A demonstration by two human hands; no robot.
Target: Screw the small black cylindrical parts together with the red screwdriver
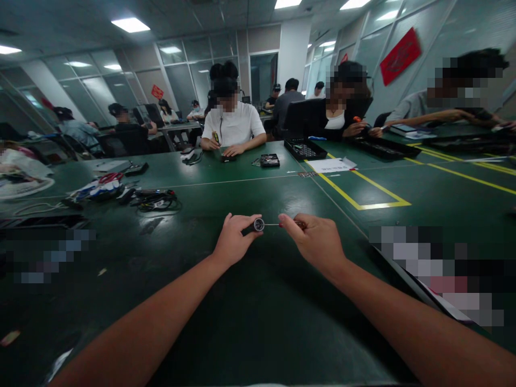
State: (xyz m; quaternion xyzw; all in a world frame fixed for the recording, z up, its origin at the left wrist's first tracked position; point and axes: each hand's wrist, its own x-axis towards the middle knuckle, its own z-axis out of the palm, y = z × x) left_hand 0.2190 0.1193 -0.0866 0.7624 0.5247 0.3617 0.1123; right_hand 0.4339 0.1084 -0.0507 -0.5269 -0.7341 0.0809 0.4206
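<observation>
My left hand is closed round a small black cylinder with a pale ring at its round end, which faces me. A screwdriver is gripped in my right hand, with the thumb along its handle. Its thin metal shaft points left and reaches the side of the cylinder's round end; whether the tip touches it I cannot tell. Both hands are above the green table. Most of the screwdriver's handle is hidden by my fingers.
Tangled cables and other items lie to the left. Yellow tape marks the table ahead right, near a white sheet and a black tray. Across the table a person in a white shirt works; others sit nearby.
</observation>
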